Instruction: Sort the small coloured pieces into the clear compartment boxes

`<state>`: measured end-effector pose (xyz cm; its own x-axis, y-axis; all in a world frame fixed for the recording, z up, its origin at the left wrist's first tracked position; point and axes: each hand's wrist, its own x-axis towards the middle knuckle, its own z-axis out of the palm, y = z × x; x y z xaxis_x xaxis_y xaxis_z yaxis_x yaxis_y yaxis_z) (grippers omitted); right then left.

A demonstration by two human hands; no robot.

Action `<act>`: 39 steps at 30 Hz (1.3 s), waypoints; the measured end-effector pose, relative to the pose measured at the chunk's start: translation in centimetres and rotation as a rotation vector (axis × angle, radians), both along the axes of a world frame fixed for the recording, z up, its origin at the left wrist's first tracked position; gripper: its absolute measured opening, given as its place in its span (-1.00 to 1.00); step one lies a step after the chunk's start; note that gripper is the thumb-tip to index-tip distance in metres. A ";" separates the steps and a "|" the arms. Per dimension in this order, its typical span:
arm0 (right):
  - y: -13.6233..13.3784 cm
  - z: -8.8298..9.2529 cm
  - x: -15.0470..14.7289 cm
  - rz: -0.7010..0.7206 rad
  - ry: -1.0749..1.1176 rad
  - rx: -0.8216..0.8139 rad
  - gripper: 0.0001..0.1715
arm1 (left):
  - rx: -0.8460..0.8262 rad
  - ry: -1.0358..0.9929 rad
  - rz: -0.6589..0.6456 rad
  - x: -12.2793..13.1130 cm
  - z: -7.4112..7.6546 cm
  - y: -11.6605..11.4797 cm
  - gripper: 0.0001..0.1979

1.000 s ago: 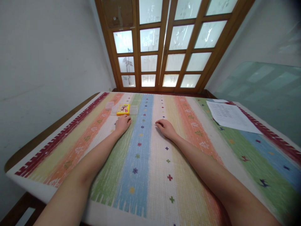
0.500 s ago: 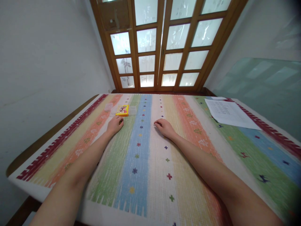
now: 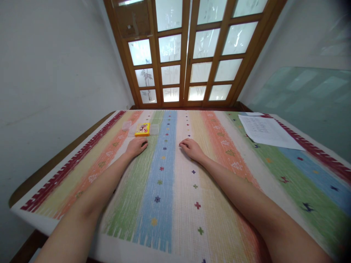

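Note:
My left hand (image 3: 137, 147) hovers or rests low over the green stripe of the tablecloth, just in front of a small yellow box (image 3: 142, 129) with a printed picture. Its fingers are curled together, and whatever they hold, if anything, is hidden. My right hand (image 3: 190, 147) lies on the white stripe with thumb and fingers bent together; the inside of its grip cannot be made out. Beside the yellow box, on its right, sits a clear plastic container (image 3: 155, 129). A smaller clear piece (image 3: 126, 126) lies to the box's left.
A striped, patterned tablecloth (image 3: 164, 190) covers the table. Printed white paper sheets (image 3: 270, 133) lie at the far right. Beyond the table stand wooden doors (image 3: 185, 73) with frosted panes. A glass panel (image 3: 304, 95) leans on the right.
My left hand has shifted slightly right and nearer, away from the yellow box. My right hand has stayed in place.

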<state>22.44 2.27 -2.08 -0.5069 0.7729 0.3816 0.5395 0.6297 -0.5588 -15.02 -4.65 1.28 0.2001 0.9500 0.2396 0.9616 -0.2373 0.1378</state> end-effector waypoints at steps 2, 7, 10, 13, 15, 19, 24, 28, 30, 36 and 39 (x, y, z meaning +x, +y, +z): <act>0.0 0.0 0.0 0.000 -0.004 0.000 -0.73 | 0.035 0.011 0.041 -0.1 -0.1 -0.3 -0.74; 0.0 0.1 0.0 -0.005 -0.009 -0.005 -0.73 | 0.120 -0.046 0.344 0.1 -1.3 -0.5 -0.64; -0.1 0.1 -0.1 -0.008 -0.011 -0.004 -0.72 | 0.096 -0.077 0.393 0.3 -2.0 -0.4 -0.53; -0.2 0.2 -0.1 -0.005 -0.010 0.002 -0.72 | 0.109 -0.102 0.382 0.4 -2.2 -0.3 -0.52; -0.2 0.2 0.0 -0.001 -0.014 0.001 -0.72 | 0.133 -0.112 0.388 0.3 -2.2 -0.3 -0.55; -0.1 0.1 0.0 0.001 -0.016 -0.002 -0.72 | 0.165 -0.130 0.521 -0.2 -2.4 -0.6 -0.57; -0.1 0.0 -0.1 -0.002 -0.014 0.006 -0.73 | 0.130 -0.204 0.561 -0.7 -3.0 -0.1 -0.55; -0.3 0.2 -0.1 0.002 -0.013 0.013 -0.73 | 0.114 -0.220 0.510 -0.3 -3.3 0.6 -0.52; -0.3 0.3 -0.1 0.010 -0.019 0.014 -0.72 | 0.120 -0.210 0.486 -0.1 -3.3 0.8 -0.54; -0.3 0.2 0.0 0.002 -0.029 0.009 -0.75 | 0.133 -0.127 0.422 0.4 -3.1 1.4 -0.65; -0.4 0.3 0.0 0.012 -0.036 0.011 -0.76 | 0.128 -0.106 0.405 0.2 -2.9 1.9 -0.74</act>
<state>22.44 1.92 -1.81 -0.5295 0.7626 0.3715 0.5519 0.6423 -0.5319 -14.77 -2.76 -1.59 -0.2147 0.9080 0.3598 0.9626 0.1345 0.2351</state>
